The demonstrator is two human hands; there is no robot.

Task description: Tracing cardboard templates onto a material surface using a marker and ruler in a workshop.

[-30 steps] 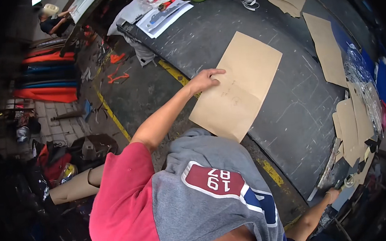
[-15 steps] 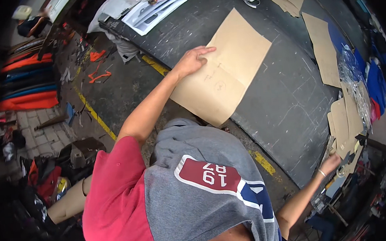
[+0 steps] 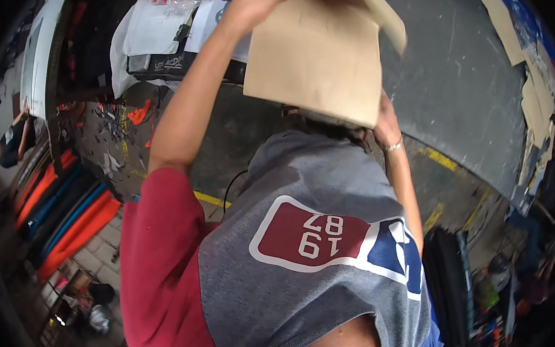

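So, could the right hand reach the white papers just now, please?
Probably not easily: the right hand is at the cardboard, which, with the left forearm, lies between it and the papers.

Right hand (image 3: 387,123) partly hidden, cardboard (image 3: 321,59) cropped (top)

We've got the cardboard sheet (image 3: 314,59) top centre, overlapping the table's (image 3: 457,55) near edge; left hand (image 3: 256,5) at its upper left, right hand (image 3: 386,124) partly behind its lower-right corner. Papers (image 3: 203,26) on the table, left of sheet. Cardboard cutouts (image 3: 535,102) along the frame's right. Material stack (image 3: 65,213) lower left; another person (image 3: 12,147) above it.
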